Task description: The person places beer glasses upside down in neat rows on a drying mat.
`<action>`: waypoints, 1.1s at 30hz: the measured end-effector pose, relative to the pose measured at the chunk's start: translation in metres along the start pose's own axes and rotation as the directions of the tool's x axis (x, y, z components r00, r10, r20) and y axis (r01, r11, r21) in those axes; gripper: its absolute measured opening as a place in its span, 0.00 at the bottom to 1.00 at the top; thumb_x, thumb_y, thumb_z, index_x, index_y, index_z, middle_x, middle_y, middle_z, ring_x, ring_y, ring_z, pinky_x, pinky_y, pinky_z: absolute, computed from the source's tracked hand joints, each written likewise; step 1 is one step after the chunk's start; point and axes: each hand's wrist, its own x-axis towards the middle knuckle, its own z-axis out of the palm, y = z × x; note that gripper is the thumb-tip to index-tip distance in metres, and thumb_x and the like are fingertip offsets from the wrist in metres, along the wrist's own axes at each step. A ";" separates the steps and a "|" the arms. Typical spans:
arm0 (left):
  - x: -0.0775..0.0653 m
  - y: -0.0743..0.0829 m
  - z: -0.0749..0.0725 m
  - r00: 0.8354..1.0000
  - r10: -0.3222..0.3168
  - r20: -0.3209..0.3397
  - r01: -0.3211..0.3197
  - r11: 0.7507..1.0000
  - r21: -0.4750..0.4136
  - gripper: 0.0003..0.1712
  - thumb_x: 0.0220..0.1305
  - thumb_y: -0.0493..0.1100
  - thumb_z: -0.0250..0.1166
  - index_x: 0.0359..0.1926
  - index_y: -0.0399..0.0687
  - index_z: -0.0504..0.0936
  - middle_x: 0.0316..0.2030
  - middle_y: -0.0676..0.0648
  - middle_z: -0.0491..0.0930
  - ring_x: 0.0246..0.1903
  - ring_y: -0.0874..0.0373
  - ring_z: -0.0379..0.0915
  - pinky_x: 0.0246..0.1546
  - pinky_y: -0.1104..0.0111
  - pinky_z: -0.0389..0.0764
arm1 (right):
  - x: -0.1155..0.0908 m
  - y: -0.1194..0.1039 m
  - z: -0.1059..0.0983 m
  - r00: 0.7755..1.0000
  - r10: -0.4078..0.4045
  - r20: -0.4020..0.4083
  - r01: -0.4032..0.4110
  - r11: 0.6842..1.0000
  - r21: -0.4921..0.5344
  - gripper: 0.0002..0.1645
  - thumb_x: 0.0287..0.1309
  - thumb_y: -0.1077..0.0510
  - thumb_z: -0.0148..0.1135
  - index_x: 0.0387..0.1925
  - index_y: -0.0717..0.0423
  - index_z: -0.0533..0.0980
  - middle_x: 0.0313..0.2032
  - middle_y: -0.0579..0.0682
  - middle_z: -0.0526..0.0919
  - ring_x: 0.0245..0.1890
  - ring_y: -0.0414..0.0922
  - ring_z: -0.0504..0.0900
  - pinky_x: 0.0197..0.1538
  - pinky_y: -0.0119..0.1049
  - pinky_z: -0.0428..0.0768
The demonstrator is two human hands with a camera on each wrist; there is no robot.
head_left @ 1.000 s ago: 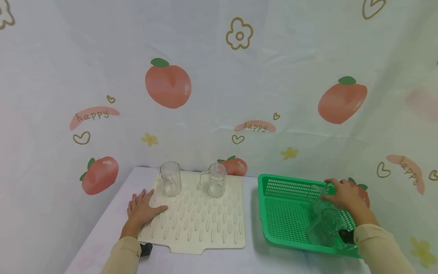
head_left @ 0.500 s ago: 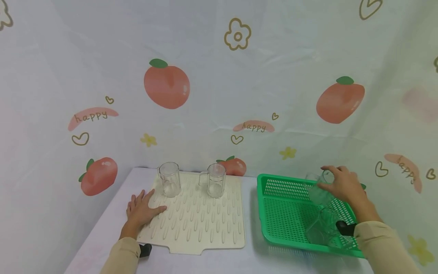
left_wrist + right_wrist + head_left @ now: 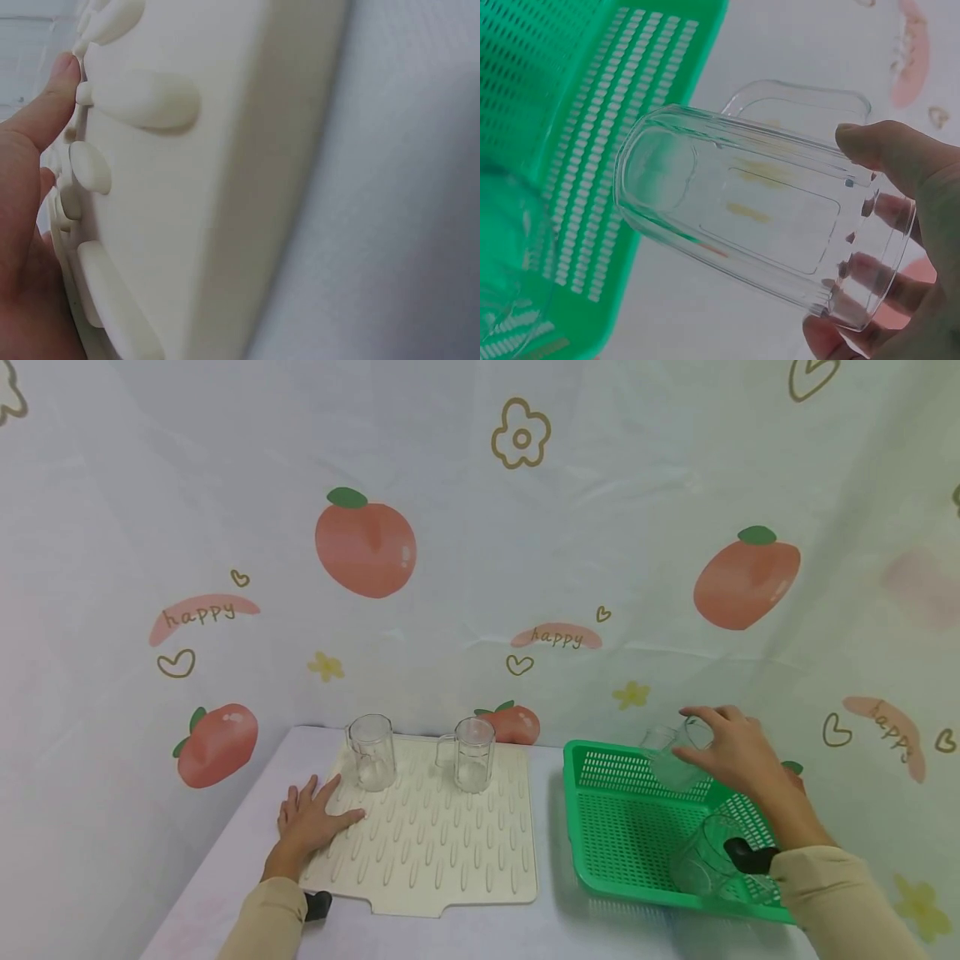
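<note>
My right hand (image 3: 731, 747) grips a clear glass mug (image 3: 742, 202) near its rim, thumb on one side and fingers round the other. The mug is tilted, its handle (image 3: 802, 94) pointing away from the palm, over the back of the green basket (image 3: 573, 827). Another clear mug (image 3: 701, 860) lies in the basket's front right part. With fingers spread, my left hand (image 3: 311, 822) rests on the left edge of the cream ridged drying mat (image 3: 435, 852). Two clear mugs stand upright at the mat's back, one at the left (image 3: 373, 756) and one further right (image 3: 474, 760).
The mat and basket sit side by side on a white-covered table (image 3: 551, 860), with a narrow gap between them. Behind the table hangs a white cloth (image 3: 450, 635) printed with peaches, hearts and flowers.
My right hand has lifted the mug from the basket, moving it up and to the left. The left hand stays in place on the mat.
</note>
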 end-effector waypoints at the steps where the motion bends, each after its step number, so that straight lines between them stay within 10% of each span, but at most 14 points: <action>1: 0.000 -0.001 0.000 1.000 0.000 -0.002 0.000 1.000 0.005 0.64 0.54 0.77 0.65 0.80 0.50 0.52 0.79 0.27 0.35 0.77 0.23 0.17 0.70 0.27 0.23 | 0.001 -0.004 0.000 1.000 -0.011 -0.008 0.011 1.000 0.008 0.37 0.58 0.47 0.73 0.65 0.56 0.72 0.58 0.75 0.72 0.56 0.77 0.67 0.51 0.75 0.70; 33: -0.006 0.015 -0.009 0.997 -0.058 0.044 0.058 0.998 -0.013 0.42 0.75 0.58 0.56 0.80 0.49 0.52 0.80 0.29 0.32 0.76 0.24 0.14 0.72 0.31 0.21 | 0.011 -0.104 0.054 0.986 -0.135 -0.102 0.162 0.928 0.336 0.34 0.58 0.49 0.75 0.64 0.51 0.74 0.57 0.59 0.77 0.52 0.56 0.79 0.52 0.56 0.82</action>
